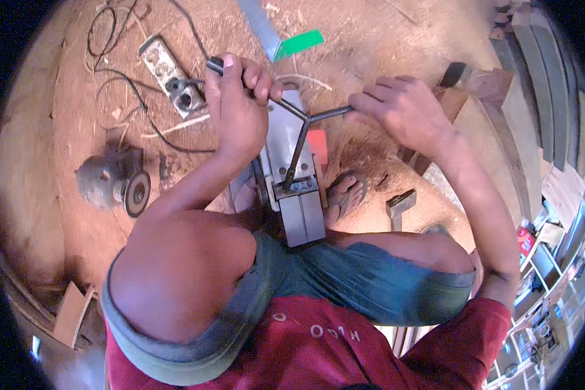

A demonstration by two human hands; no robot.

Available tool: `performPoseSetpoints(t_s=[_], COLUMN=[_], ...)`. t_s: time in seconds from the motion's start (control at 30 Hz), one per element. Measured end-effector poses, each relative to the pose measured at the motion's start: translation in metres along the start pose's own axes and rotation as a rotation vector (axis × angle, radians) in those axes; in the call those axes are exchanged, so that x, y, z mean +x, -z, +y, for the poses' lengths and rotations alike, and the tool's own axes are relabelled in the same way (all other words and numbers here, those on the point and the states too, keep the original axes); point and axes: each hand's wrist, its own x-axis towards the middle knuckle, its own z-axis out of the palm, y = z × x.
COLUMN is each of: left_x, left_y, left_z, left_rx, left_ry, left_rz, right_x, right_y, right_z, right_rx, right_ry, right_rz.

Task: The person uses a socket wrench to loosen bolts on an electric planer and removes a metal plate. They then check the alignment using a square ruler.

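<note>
A black Y-shaped three-way socket wrench (305, 119) stands with its lower arm tip in the slot between the metal plates of an upturned electric planer (303, 218). The planer lies between my legs, its flat grey sole facing up. My left hand (239, 107) is closed around the wrench's upper left arm, and a dark end sticks out past the fingers. My right hand (406, 114) is closed on the end of the wrench's right arm. The fastener under the lower tip is hidden.
A power strip (164, 68) with a plugged cable lies at upper left. A grinder (107, 179) with a disc sits left. Ahead is a green-handled try square (299, 44). A hammer-like tool (400, 205) lies near my foot. Wooden boards (491, 130) and a cluttered rack (556, 273) stand right.
</note>
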Motion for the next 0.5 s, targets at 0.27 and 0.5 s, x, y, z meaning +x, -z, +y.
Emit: performPoseSetpoints(t_s=[0.27,0.5], left_x=[-0.01,0.008], left_y=[0.077,0.032], left_z=[-0.027,-0.017], left_rx=[0.7,1.807], left_ry=[-0.037,-0.607], left_rz=[-0.692,-1.72], right_x=[-0.013,-0.046], right_y=[-0.018,-0.021], right_z=[0.034,0.031], right_rx=[-0.14,-0.157], right_ry=[0.06,-0.06], right_rz=[0.205,0.199])
